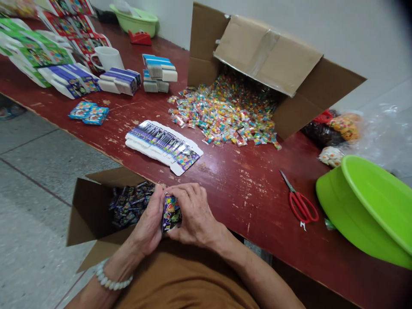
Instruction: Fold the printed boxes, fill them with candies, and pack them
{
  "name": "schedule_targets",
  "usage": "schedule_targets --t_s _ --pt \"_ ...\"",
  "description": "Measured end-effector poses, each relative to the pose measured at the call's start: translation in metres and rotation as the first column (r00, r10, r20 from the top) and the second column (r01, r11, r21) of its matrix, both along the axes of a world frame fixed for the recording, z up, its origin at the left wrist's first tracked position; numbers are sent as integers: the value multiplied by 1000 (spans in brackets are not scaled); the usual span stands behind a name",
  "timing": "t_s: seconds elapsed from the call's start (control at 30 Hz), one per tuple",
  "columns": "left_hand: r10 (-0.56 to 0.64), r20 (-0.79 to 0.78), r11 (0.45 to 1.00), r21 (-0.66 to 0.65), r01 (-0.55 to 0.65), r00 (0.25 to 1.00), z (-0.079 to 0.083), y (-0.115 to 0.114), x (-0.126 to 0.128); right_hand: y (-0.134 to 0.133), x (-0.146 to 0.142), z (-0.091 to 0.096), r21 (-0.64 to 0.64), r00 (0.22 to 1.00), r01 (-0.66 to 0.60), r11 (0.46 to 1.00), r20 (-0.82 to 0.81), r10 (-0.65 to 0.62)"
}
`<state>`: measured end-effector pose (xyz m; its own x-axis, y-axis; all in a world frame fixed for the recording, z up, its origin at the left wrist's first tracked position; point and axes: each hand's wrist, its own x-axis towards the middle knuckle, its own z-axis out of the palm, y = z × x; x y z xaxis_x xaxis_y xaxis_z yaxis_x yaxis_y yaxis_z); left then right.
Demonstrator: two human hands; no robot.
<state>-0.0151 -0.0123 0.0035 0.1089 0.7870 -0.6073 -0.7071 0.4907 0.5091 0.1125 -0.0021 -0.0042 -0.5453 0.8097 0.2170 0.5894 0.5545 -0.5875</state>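
Observation:
Both my hands hold one small printed candy box [171, 212], dark with bright colours, close to my body at the table's front edge. My left hand [151, 223] presses along the box's left side. My right hand [195, 214] curls its fingers over the top and right side. Whether the box holds anything is hidden. Just beyond my hands lies a fanned row of flat purple and white cartons [164, 143]. Below the edge on the left, an open cardboard box [88, 210] contains many small dark printed packets [130, 204].
Wrapped candies [222, 116] spill from a tipped carton [296, 103]. Red-handled scissors [301, 204] and a green basin [350, 206] are right. Blue packs [89, 112], carton stacks [120, 80], a white mug [109, 59] and a red tape dispenser [140, 38] stand left on the red table [231, 184].

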Motion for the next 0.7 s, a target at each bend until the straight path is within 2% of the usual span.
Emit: schedule_targets --t_s 0.07,0.2,0.33,0.47,0.57,0.7 --pt "-2 32 1000 22 1 999 -2 0 -3 3 -1 -1 -3 1000 -10 1000 -26 10" --pt "34 1 999 7 -34 999 -8 0 -7 9 -2 -6 6 997 -66 998 -34 66" --pt "83 6 990 114 -83 997 -11 -1 -11 14 -3 -12 31 994 -61 998 -94 64" --pt "82 -26 989 123 -79 996 -9 -1 -16 13 -6 -7 -1 987 -80 997 -141 80" --pt "39 -69 983 184 -26 997 -8 -4 -20 11 -7 4 -41 968 -98 994 -234 86" --pt "-39 -196 947 306 99 980 -10 -10 -24 9 -5 17 -140 926 -81 987 -378 22"
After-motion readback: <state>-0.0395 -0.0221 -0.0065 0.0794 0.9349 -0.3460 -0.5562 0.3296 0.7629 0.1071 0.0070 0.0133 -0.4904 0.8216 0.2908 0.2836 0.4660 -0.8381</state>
